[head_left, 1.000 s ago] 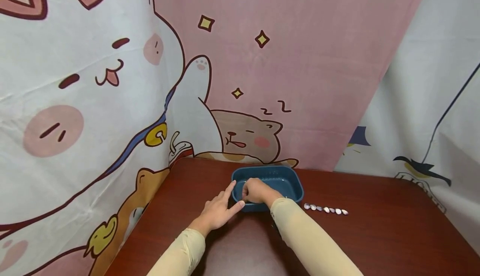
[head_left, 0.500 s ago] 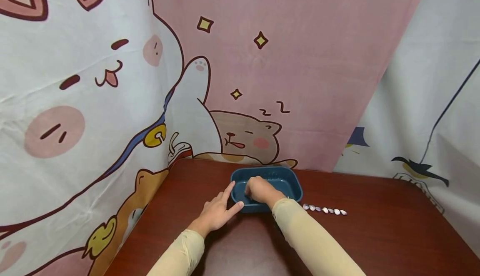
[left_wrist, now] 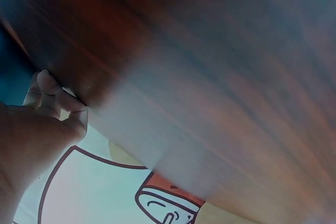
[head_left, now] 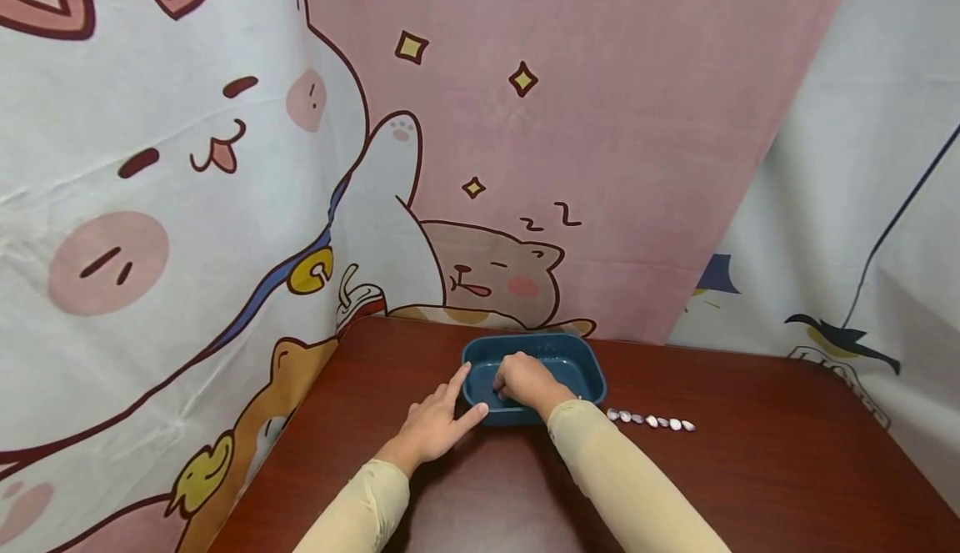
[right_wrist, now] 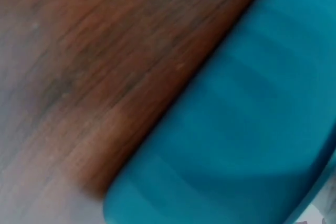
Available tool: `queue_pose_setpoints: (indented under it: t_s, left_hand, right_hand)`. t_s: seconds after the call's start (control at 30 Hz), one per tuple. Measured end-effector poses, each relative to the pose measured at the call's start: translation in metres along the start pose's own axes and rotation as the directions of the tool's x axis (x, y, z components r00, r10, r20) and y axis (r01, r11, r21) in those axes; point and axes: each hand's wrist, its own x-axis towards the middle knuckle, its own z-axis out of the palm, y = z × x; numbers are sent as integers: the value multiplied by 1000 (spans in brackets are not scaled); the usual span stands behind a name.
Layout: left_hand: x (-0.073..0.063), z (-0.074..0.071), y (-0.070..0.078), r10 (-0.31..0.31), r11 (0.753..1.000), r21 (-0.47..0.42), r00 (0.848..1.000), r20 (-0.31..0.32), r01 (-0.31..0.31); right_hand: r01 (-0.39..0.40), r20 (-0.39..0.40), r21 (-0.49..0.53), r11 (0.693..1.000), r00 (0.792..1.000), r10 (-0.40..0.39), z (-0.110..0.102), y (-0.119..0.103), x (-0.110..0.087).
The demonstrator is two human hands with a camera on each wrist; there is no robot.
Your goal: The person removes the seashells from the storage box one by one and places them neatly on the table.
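Note:
A blue rectangular basin (head_left: 570, 361) sits on the table, with glints and drops on its inner surface. My right hand (head_left: 525, 382) reaches over its near rim, fingers bent and pointing down inside, toward the left end. The fingertips are mostly hidden, and I cannot tell whether they hold anything. At the basin's left corner my left hand (head_left: 435, 424) steadies it, fingers extended and thumb spread along the near side. In the left wrist view the left hand's fingers (left_wrist: 76, 116) show beside the blue edge. The right wrist view is filled by the basin's outer wall (right_wrist: 226, 119).
Right of the basin, a row of several small, shiny white and purplish pieces (head_left: 651, 421), shell-like in look, lies on the dark red-brown table (head_left: 750, 470). A printed cartoon cloth (head_left: 622, 161) hangs right behind the table and along its left side.
My right hand has shifted slightly to the right inside the basin, its fingertips moving away from the near-left corner. The left hand stays in place at the rim.

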Motion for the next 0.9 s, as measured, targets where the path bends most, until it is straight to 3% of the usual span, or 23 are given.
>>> queue_pose_setpoints:
  t_s: [0.2,0.33,0.57,0.77,0.9]
  left_hand:
    - [0,0,1,0,1000,8,1000,-1,0]
    - [-1,1,1,-4,1000,5,1000,0,4]
    - [-4,2,3,-28,1000,-2,1000,3,28]
    - [-3,3,5,-33,999,-2,999,-6,33]
    - [-3,5,5,-34,999,6,999,-8,34]
  right_hand:
    - [26,58,-37,999,998,-23,-4,2,0]
    - [43,53,-55,998,998,-40,-1,7,0]
    - [-3,16,32,999,1000,3,-1,23,-7]
    - [-54,-41,102,993,997,59,-13,36,-21]
    - [-42,-89,118,992,995,53,-23,47,-32]
